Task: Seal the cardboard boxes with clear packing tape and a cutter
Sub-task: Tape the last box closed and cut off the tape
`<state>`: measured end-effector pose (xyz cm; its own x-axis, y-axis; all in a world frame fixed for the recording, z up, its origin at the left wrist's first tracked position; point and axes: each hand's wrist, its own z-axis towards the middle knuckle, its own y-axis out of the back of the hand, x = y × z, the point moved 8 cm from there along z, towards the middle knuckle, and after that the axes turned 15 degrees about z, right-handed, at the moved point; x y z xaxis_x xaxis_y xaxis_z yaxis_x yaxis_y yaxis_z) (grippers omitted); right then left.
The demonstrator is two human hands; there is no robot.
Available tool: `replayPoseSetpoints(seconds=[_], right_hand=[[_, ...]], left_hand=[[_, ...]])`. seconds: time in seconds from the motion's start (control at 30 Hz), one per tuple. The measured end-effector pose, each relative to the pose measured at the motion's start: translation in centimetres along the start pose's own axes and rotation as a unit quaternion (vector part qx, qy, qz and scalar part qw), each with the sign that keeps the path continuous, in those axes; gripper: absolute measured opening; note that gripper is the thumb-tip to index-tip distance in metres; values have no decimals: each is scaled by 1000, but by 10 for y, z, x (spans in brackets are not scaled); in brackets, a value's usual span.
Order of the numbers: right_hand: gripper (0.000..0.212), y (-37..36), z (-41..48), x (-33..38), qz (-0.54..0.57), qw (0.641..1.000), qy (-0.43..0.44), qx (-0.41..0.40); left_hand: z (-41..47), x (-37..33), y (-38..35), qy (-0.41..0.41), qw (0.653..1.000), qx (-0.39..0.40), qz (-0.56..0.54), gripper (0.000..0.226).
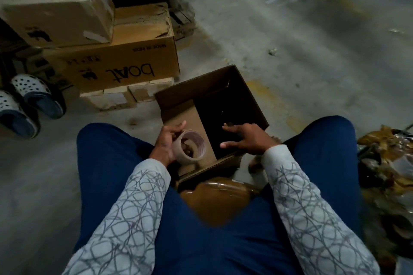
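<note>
A small open cardboard box [214, 86] stands on the floor between my knees, one flap folded inward on its left side and its dark inside showing. My left hand [166, 142] grips a roll of clear packing tape [190, 148] over the folded flap. My right hand [245, 138] reaches over the box's near right edge with its fingers spread and straight, holding nothing. A taped brown flap [214, 198] of the box lies against my lap. No cutter shows in the view.
Stacked cardboard boxes [116, 60] stand at the upper left, the lower one printed "boat". A pair of spotted clogs [29, 100] lies at the left edge. Crumpled brown tape and plastic scraps [388, 162] pile up on the right. Bare concrete floor [312, 28] stretches beyond.
</note>
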<state>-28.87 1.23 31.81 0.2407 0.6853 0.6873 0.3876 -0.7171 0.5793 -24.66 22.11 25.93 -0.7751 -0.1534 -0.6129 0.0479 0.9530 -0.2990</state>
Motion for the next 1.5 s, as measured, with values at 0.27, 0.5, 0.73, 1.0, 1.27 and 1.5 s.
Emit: replayPoseSetpoints(seconds=[0.27,0.5,0.73,1.0,1.27,1.5], right_hand=[[62,26,-41,11,2,951,80,-298],[103,35,-32,-37,27,947,-132,-292],[73,20,-31,-42,40,971,-101,-214],[114,0,-13,-25,-154,984,-85,-6],[79,16,36,-11,-206,962,-152,96],[70,9,60,-7,-143,955,-181,187]], left_hand=[[11,8,-11,6,999,19,45,22],[13,-56,-4,-110,977,62,173,15],[41,-115,0,-163,969,22,183,55],[56,-116,47,-155,983,-10,94,51],[27,-128,55,-232,962,-82,114,21],[36,-121,36,-222,910,-34,348,23]])
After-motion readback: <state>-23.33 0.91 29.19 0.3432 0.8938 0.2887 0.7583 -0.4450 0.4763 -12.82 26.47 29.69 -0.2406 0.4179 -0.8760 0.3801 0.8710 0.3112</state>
